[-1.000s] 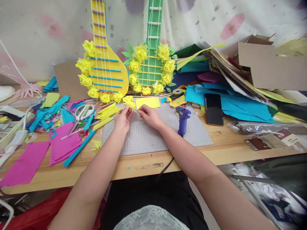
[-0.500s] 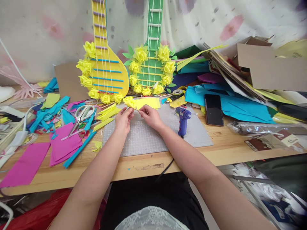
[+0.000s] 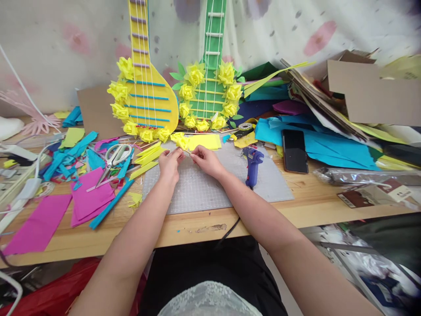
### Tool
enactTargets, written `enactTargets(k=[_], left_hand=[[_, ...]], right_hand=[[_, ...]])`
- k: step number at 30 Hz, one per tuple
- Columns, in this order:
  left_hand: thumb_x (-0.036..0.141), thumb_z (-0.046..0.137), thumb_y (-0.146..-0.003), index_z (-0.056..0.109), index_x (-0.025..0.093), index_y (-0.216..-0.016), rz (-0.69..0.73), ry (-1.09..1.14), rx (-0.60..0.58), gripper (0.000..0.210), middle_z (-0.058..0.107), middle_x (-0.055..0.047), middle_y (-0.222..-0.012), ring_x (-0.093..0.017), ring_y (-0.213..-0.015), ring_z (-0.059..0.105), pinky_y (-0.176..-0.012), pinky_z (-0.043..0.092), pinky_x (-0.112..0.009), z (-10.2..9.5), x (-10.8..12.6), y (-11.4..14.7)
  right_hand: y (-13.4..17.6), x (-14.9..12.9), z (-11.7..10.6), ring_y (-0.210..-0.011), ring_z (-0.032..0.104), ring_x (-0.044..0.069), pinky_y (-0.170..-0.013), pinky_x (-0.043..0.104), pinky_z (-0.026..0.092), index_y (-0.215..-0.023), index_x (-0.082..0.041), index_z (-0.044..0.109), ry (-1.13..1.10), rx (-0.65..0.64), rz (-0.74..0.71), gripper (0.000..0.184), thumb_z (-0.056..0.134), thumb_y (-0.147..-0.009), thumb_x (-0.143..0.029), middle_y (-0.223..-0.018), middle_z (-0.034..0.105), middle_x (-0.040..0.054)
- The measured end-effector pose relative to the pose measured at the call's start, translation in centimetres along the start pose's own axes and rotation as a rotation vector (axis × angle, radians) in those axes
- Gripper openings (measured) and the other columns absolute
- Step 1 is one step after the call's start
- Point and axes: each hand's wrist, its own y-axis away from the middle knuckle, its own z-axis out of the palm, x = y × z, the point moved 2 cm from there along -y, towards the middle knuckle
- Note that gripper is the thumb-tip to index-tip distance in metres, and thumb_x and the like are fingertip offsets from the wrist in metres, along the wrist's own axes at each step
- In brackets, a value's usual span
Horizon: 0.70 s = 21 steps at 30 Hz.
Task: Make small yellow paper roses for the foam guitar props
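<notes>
We pinch thin piece (image 3: 187, 152) between fingers of left hand (image 3: 169, 166) and right hand (image 3: 207, 162), toward back edge of cutting mat (image 3: 200, 191); long axis seems sideways. Yellow flower (image 3: 180, 140) just beyond left hand, farther from right; whether gripped, unclear to us.

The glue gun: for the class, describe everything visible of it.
The glue gun is blue-purple and plastic-looking, with a barrel, a narrow nozzle and a handle. It rests on the grey gridded mat, right of the right hand, nozzle toward the left, handle toward the bottom of the view. No hand touches it. A dark cord seems to lead from it, partly hidden by the right forearm.
</notes>
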Motion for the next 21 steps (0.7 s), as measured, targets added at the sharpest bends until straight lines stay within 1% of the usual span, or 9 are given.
enactTargets(k=[4, 7, 10, 13, 17, 19, 21], left_hand=[[0.008, 0.061, -0.065, 0.037, 0.019, -0.081, 0.024, 0.032, -0.053, 0.03, 0.058, 0.003, -0.068, -0.008, -0.06, 0.058, -0.06, 0.05, -0.023, 0.19, 0.19, 0.27], [0.008, 0.061, -0.065, 0.04, 0.018, -0.08, 0.018, 0.045, -0.045, 0.029, 0.058, 0.002, -0.068, -0.008, -0.06, 0.058, -0.058, 0.049, -0.021, 0.08, 0.25, 0.24], [0.008, 0.062, -0.064, 0.041, 0.018, -0.08, -0.001, 0.045, -0.042, 0.028, 0.058, 0.003, -0.066, -0.008, -0.059, 0.058, -0.058, 0.048, -0.02, -0.03, 0.29, 0.13], [0.007, 0.062, -0.063, 0.041, 0.018, -0.079, -0.014, 0.013, -0.018, 0.029, 0.057, 0.003, -0.063, -0.009, -0.059, 0.058, -0.055, 0.046, -0.019, -0.1, 0.43, 0.01], [0.006, 0.063, -0.06, 0.038, 0.018, -0.075, -0.015, -0.014, 0.051, 0.031, 0.056, 0.003, -0.06, -0.007, -0.053, 0.057, -0.048, 0.039, -0.015, -0.24, 0.61, -0.26], [0.005, 0.063, -0.059, 0.037, 0.018, -0.073, -0.006, -0.011, 0.062, 0.033, 0.055, 0.005, -0.058, -0.006, -0.051, 0.055, -0.046, 0.036, -0.013, -0.29, 0.62, -0.41], [0.006, 0.063, -0.059, 0.036, 0.019, -0.073, -0.003, -0.011, 0.049, 0.033, 0.054, 0.005, -0.057, -0.006, -0.05, 0.055, -0.046, 0.037, -0.013, -0.29, 0.56, -0.46]], right_hand=[[-0.09, 0.07, 0.09, -0.054, 0.046, 0.009, -0.057, 0.023, 0.037, -0.072, -0.019, 0.047, -0.063, 0.011, 0.021, 0.013, 0.049, -0.075, -0.031, -0.057, 0.051, -0.0045], [-0.16, 0.07, -0.03, -0.055, 0.047, 0.009, -0.056, 0.023, 0.038, -0.072, -0.019, 0.048, -0.107, 0.007, 0.042, 0.013, 0.05, -0.074, -0.032, -0.057, 0.051, -0.0043], [-0.2, 0.07, -0.14, -0.05, 0.044, 0.008, -0.051, 0.022, 0.037, -0.07, -0.019, 0.048, -0.175, -0.01, 0.074, 0.016, 0.053, -0.072, -0.034, -0.055, 0.051, -0.0049], [-0.19, 0.09, -0.07, -0.045, 0.042, 0.007, -0.047, 0.022, 0.036, -0.068, -0.019, 0.048, -0.249, -0.025, 0.117, 0.023, 0.058, -0.069, -0.04, -0.053, 0.05, -0.0052], [-0.12, 0.02, 0.26, -0.044, 0.042, 0.006, -0.045, 0.022, 0.036, -0.067, -0.018, 0.049, -0.302, -0.046, 0.165, 0.03, 0.062, -0.064, -0.045, -0.052, 0.051, -0.005], [-0.09, -0.07, 0.36, -0.043, 0.042, 0.006, -0.044, 0.021, 0.036, -0.067, -0.018, 0.049, -0.32, -0.053, 0.175, 0.031, 0.063, -0.063, -0.045, -0.052, 0.051, -0.0051], [-0.09, -0.15, 0.31, -0.043, 0.042, 0.006, -0.044, 0.021, 0.036, -0.066, -0.018, 0.048, -0.331, -0.046, 0.179, 0.031, 0.063, -0.063, -0.045, -0.052, 0.051, -0.0052]])
